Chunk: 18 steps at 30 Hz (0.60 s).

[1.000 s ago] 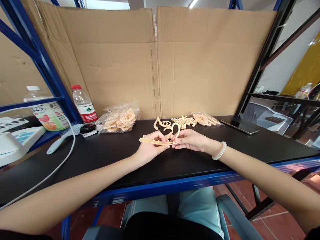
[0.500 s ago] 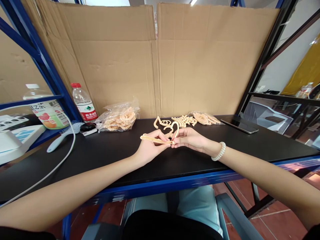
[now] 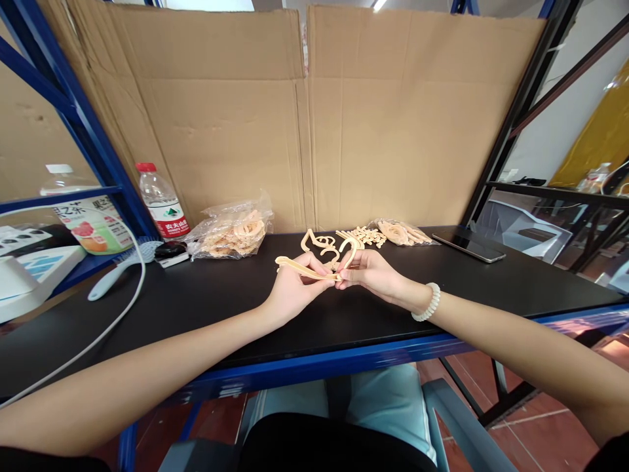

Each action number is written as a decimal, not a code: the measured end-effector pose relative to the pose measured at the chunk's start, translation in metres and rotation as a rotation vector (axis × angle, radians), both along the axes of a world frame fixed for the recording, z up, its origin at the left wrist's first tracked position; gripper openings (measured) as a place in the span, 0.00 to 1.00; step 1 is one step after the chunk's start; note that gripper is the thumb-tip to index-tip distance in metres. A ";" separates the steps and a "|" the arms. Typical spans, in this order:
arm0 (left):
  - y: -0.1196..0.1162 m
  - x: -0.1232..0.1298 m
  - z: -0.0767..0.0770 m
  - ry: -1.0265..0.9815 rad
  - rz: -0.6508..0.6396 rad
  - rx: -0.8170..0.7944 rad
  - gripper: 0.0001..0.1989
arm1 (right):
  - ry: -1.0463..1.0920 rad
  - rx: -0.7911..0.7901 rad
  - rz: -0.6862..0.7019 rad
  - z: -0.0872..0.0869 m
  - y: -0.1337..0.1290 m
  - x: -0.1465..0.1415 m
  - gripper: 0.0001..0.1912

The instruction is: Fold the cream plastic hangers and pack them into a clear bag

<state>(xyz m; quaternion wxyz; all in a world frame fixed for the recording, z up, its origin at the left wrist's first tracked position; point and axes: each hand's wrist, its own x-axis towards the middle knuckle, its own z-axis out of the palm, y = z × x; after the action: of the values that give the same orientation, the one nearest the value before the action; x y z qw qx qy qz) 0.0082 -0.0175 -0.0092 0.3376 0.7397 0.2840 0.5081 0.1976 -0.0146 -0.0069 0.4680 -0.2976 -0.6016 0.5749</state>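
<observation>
My left hand (image 3: 293,290) pinches a long, pale wooden piece (image 3: 299,267) that points out to the left. Fingers of my right hand (image 3: 371,275) are closed on a curved wooden piece (image 3: 352,245), whose hooked end rises above them. Both hands' fingertips meet over the black table, where the two pieces touch or nearly touch. Just behind them lie loose curved wooden pieces (image 3: 322,242) and a pile of small wooden pieces (image 3: 366,236).
A plastic bag of wooden rings (image 3: 236,236), a red-capped bottle (image 3: 164,203) and a brush (image 3: 122,267) are at the left. At the right are a second bag (image 3: 403,233) and a phone (image 3: 468,246). Cardboard (image 3: 221,131) stands behind the table (image 3: 196,308).
The curved piece in my right hand has tilted slightly to the right. Both hands stay together in almost the same place, and the view has shifted a little.
</observation>
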 end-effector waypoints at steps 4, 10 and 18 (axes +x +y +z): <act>0.001 0.002 -0.001 -0.024 0.012 -0.059 0.16 | 0.048 -0.023 -0.050 0.000 -0.001 -0.002 0.18; 0.001 0.001 0.002 -0.134 -0.032 -0.215 0.16 | 0.101 -0.062 -0.010 0.002 -0.004 -0.002 0.15; 0.002 0.000 0.004 -0.213 0.014 -0.361 0.17 | 0.051 -0.026 -0.034 0.001 -0.003 -0.001 0.15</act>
<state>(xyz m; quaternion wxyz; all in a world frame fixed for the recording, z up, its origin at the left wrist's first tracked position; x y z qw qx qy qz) 0.0079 -0.0156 -0.0055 0.4893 0.6074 0.3380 0.5268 0.1966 -0.0173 -0.0059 0.4887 -0.2990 -0.5769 0.5821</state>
